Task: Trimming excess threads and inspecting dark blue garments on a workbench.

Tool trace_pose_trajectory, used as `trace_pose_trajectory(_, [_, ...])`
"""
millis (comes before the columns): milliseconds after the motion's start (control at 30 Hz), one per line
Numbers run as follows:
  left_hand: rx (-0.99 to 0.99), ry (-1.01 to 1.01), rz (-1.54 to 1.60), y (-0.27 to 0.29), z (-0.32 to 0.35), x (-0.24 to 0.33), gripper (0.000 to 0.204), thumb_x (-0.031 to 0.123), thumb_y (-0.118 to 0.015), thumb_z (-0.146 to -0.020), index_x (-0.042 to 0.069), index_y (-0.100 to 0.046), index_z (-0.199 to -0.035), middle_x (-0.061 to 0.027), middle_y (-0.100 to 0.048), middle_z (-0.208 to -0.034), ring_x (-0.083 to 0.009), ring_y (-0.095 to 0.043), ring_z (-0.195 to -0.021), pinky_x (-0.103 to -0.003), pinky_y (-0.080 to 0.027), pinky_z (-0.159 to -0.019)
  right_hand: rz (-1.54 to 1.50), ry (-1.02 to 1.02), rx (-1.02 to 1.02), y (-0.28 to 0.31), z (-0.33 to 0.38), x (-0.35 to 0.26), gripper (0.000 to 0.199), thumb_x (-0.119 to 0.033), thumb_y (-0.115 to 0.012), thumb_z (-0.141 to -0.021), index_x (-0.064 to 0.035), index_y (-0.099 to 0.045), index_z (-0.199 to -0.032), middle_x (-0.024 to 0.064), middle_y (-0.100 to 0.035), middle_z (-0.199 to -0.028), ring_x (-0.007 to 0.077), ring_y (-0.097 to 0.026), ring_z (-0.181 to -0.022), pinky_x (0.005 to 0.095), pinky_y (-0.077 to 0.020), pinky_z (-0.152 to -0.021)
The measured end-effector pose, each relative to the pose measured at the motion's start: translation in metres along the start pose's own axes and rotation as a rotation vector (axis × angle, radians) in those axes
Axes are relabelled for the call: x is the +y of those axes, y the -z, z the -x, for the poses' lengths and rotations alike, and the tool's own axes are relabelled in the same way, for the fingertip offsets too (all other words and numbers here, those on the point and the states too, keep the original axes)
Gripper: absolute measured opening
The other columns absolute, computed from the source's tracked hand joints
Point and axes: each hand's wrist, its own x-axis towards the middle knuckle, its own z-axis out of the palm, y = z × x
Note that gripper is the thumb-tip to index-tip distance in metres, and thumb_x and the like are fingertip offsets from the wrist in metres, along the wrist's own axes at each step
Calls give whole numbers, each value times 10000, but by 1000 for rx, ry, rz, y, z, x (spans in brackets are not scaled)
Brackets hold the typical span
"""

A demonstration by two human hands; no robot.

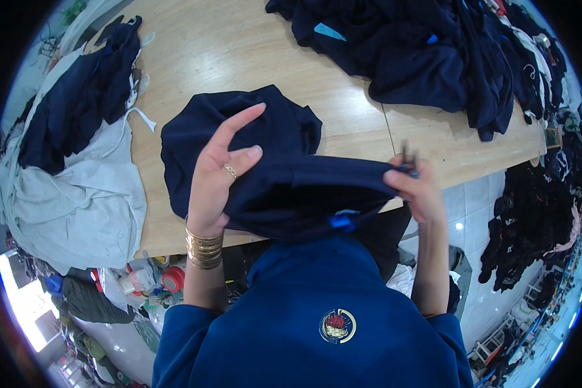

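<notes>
Head view: navy garment (284,168) held up over the near edge of the wooden table (239,52), both hands on it.

Around the garment: a heap of dark garments (433,52) on the table behind it to the right; a grey cloth pile (84,194) with navy pieces on top to its left; a black clothing stack (537,220) off the table to its right. Left hand (220,174) spread, forefinger raised, palm against the garment's folded edge. Right hand (417,187) pinches the garment's other end; small dark tool in it, too blurred to tell.
</notes>
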Motion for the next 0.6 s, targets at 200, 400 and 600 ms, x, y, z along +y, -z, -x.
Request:
trace_pose_trajectory(200, [100, -51, -206, 17, 7, -5, 392, 61, -588, -837, 51, -506, -1219, 82, -513, -631, 31, -385, -588, -133, -286, -576, -194, 86, 54, 3, 3, -18, 103, -143, -660, -808, -51, -612, -803, -68, -502, -654, -17, -362, -486, 140, -213, -406])
trace_pose_trajectory(400, [114, -51, -175, 17, 10, -1, 377, 84, -598, -839, 41, -519, -1205, 90, -491, -619, 34, -356, -572, -138, -264, -562, -262, 64, 89, -4, 2, -22, 81, -124, -649, -814, -56, -607, -818, -75, -509, -679, -22, -393, -509, 146, -233, -411])
trace_pose_trajectory(600, [-80, 41, -157, 19, 12, 4, 356, 97, -612, -836, 25, -559, -1180, 87, -505, -608, 18, -407, -573, -146, -318, -576, -294, 89, 91, -10, 7, -30, 88, -111, -646, -813, -37, -604, -838, -49, -523, -717, 3, -456, -605, 139, -320, -511])
